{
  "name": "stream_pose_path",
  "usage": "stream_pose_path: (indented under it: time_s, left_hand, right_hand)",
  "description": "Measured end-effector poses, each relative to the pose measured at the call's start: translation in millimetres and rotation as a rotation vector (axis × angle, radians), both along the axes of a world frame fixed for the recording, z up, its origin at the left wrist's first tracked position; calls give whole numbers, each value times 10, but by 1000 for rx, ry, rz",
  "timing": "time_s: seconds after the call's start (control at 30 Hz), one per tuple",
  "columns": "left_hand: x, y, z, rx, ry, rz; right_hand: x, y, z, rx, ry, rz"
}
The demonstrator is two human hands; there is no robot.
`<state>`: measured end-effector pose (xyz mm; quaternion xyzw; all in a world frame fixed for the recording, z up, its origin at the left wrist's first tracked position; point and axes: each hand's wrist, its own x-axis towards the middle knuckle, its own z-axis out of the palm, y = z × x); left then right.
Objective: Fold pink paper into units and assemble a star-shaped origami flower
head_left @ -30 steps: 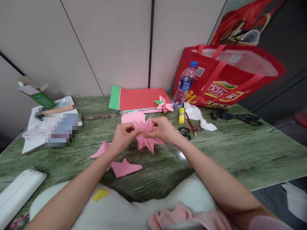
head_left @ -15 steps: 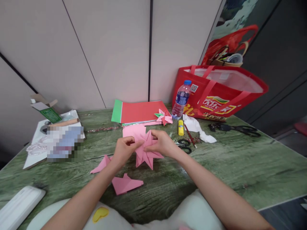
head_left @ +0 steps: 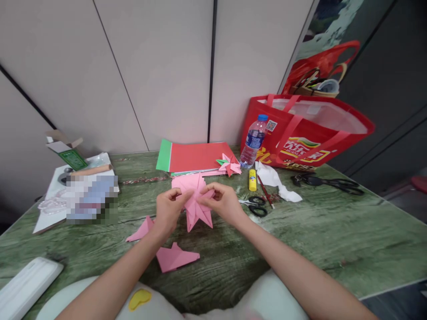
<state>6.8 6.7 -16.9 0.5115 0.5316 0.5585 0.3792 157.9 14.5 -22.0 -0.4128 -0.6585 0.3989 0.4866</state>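
A pink folded paper star (head_left: 199,212) with several points is held up over the table between both hands. My left hand (head_left: 168,206) pinches its left side, thumb lying on the front near the centre. On the opposite side my right hand (head_left: 224,202) grips the star between thumb and curled fingers. Behind it, partly covered, lies pink paper (head_left: 178,181). Two folded pink paper pieces rest on the table nearer my body: one (head_left: 176,258) in front, another (head_left: 142,230) beside my left forearm, which covers part of it.
Red and green paper sheets (head_left: 200,156) lie at the back, a small multicoloured paper star (head_left: 229,164) on them. To the right are a water bottle (head_left: 254,142), glue stick (head_left: 252,180), small scissors (head_left: 257,206), pencil (head_left: 266,192), tissue (head_left: 273,178), black scissors (head_left: 330,182) and red bag (head_left: 300,129).
The pink star has turned in my hands and moved slightly left. My right hand has shifted from its upper point to its right side, so the small scissors show more fully.
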Motion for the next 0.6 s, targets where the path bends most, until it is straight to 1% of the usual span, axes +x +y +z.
stream_pose_path:
  time_s: [0.07,0.13,0.33,0.43,0.6]
  left_hand:
    - [-4,14,-20,-6,-20,7]
    - [-12,26,-37,-17,-29,-12]
    - [-58,43,-56,-45,22,-99]
    - [-75,44,-47,-48,67,-118]
    - [-67,35,-1,-61,81,-112]
  right_hand:
    - [8,1,3,-40,20,26]
    - [20,1,2,-50,20,24]
    - [67,0,-11,4,-67,-14]
    - [87,-2,-10,25,-101,-5]
    - [103,-1,-11,32,-71,45]
